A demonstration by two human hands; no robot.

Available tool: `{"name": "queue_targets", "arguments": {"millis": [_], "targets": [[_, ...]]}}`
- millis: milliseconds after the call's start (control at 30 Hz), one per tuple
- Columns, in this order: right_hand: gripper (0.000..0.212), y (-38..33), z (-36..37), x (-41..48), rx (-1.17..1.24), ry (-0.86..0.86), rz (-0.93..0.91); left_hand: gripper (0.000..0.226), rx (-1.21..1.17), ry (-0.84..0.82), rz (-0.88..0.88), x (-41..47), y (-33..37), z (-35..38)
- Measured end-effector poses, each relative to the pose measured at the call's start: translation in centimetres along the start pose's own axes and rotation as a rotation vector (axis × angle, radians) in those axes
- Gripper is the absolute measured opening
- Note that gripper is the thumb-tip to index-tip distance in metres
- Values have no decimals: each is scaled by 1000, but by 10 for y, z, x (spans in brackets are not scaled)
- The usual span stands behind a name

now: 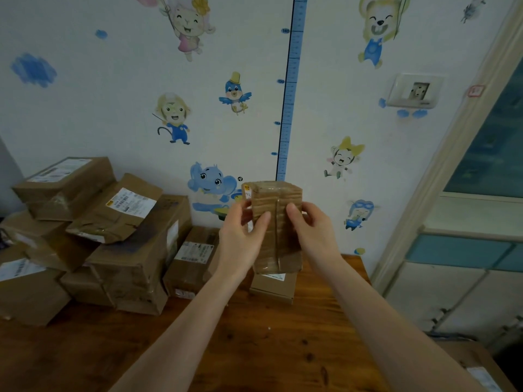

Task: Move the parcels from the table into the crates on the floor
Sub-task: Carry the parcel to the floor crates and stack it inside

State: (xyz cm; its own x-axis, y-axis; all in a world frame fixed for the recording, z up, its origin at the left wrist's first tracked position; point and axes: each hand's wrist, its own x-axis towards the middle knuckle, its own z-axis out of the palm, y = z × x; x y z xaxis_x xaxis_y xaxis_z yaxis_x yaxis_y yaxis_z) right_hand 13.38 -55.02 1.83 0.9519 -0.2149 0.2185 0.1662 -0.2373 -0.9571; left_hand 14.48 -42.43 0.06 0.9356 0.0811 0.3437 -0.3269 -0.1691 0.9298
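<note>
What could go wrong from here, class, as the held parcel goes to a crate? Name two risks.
1. The left hand and right hand grip the parcel at its sides; its tape looks glossy, so it may slip.
2. The pile on the table is stacked unevenly, one box tilted; a knock might topple it.

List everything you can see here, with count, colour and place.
taped parcel: one, brown, held upright above the table
small box: one, light brown, on table below the held parcel
parcel pile: at least seven, brown with white labels, table's left side
table: one, dark wood, foreground
height chart: one, blue, wall centre
cartoon stickers: several, mostly blue and yellow, across the wall
wall socket: one, white, upper right
left hand: one, grips parcel's left side
right hand: one, grips parcel's right side
</note>
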Motion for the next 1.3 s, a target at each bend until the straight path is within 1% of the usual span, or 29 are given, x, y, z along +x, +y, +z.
{"name": "queue_targets", "arguments": {"millis": [67,133,167,233,267,300,367,433,533,633,700,733,833,900,967,1033,1067,1133,1200,1267,1300], "targets": [[18,1,1,-1,-50,18,-26,27,81,3,57,2,-3,0],[16,3,1,-2,-7,2,4,33,103,-3,72,2,-4,-2],[17,1,2,-2,63,-14,50,43,107,-18,80,2,-3,-3],[29,-4,3,0,202,-26,172,66,126,-73,136,2,-4,-5],[31,-5,3,2,219,-7,202,72,159,-94,178,2,-7,-5],[29,-6,3,4,215,20,211,71,195,-99,211,2,-9,-4],[20,-5,4,5,210,55,209,63,214,-74,245,2,-12,-4],[17,-4,4,2,194,57,184,55,153,-56,210,0,-10,-5],[20,-2,3,0,195,33,162,46,61,-42,130,3,-6,-9],[23,-2,-2,3,221,-19,221,38,8,-42,79,6,-6,-14],[20,-1,-5,5,161,-57,271,34,21,-60,74,6,-7,-18],[24,0,-6,5,145,-70,294,32,30,-62,73,7,-8,-19],[47,1,-6,4,146,-79,353,30,22,-42,61,8,-8,-22],[56,4,-6,4,169,-81,370,30,20,-35,64,7,-6,-23],[57,5,-4,4,174,-85,373,32,17,-19,85,6,-6,-23],[55,7,-4,5,195,-68,365,31,-16,0,66,6,-6,-25],[58,8,-5,6,206,-36,365,29,-64,13,27,7,-6,-26],[72,12,-7,10,237,45,403,23,-217,19,-101,7,-5,-26],[82,15,-8,13,266,70,441,21,-339,-10,-213,7,-6,-27],[84,18,-8,13,252,79,425,22,-324,-29,-262,8,-9,-28],[84,19,-9,13,239,92,408,28,-269,-36,-274,10,-9,-28]]}}
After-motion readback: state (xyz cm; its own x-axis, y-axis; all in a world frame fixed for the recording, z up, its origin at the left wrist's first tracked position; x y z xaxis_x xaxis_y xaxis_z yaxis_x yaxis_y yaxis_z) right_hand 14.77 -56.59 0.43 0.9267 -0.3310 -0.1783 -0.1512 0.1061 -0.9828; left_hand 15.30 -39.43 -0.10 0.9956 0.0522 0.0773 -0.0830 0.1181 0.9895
